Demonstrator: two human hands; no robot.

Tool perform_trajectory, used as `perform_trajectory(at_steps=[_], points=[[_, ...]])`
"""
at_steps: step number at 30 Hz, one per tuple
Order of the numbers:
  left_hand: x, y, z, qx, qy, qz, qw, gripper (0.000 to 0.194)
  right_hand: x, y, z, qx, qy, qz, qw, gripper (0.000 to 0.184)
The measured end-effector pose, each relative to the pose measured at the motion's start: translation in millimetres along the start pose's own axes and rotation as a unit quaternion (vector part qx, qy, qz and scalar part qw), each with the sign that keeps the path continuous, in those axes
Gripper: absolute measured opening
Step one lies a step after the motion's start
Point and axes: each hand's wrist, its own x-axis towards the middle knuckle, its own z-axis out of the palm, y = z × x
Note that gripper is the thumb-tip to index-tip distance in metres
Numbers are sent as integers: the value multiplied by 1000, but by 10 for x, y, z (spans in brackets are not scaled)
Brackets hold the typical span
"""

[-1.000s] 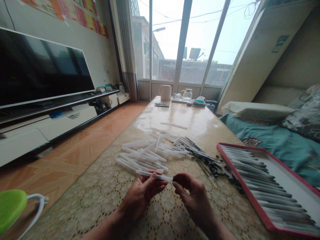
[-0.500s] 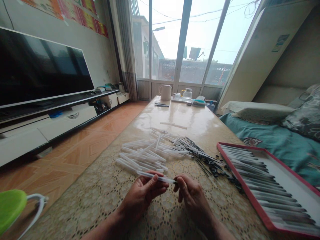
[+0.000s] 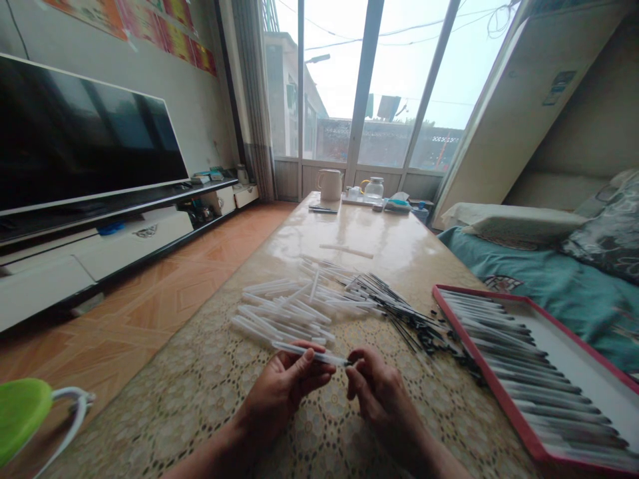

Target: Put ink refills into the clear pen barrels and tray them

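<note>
While the pen barrel (image 3: pixel 327 358) lies clasped across the left fingers (image 3: pixel 302 365), the right fingers (image 3: pixel 357 376) pinch its dark end (image 3: pixel 349 363).

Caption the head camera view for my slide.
Hands hold a white pen above a patterned table, beside loose tubes and a red-rimmed tray.

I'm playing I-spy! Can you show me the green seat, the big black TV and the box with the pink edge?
Green seat (image 3: pixel 22 416): head view, on its top.
Black TV (image 3: pixel 84 140): head view, on the dark screen.
Box with the pink edge (image 3: pixel 509 399): head view, on its near-left rim.
</note>
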Motion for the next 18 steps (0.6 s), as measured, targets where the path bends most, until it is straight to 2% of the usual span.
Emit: perform_trajectory(at_steps=[5,10,15,18], points=[[-5,2,11,14,-6,-3,1000,16,-3,9,-11,-31,-27,-10,999,47],[-7,-3,5,4,2,4,1000,16,-11,4,-16,-25,-6,-15,1000,33],[-5,2,0,11,-12,-5,1000,17,-12,35,-3,-44,-21,-19,999,42],[2,-2,-8,6,-8,-1,1000,16,-14,42,0,-40,-13,-16,999,38]])
